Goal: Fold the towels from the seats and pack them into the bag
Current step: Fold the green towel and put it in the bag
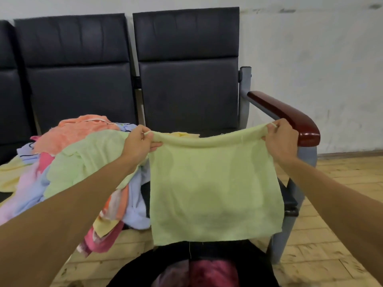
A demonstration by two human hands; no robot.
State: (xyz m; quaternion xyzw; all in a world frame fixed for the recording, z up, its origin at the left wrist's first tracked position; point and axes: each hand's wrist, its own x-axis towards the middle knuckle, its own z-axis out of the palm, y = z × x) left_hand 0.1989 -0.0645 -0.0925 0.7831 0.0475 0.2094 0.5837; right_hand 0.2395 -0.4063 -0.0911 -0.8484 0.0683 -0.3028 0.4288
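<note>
A heap of coloured towels point(68, 162) lies on the left seat point(78, 79). The left hand point(137, 145) and right hand point(281, 138) each pinch a top corner of the light green towel point(213, 193), hanging above the open black bag point(207, 266)

We have 1 view, worn on the head: it looks forward and down, close on the towel point(213, 189), facing the seats point(186, 83) along the wall point(310, 59).

Soft, even, rather dim indoor light with faint shadows, mild overall softness, and wide-angle bending toward the edges.
</note>
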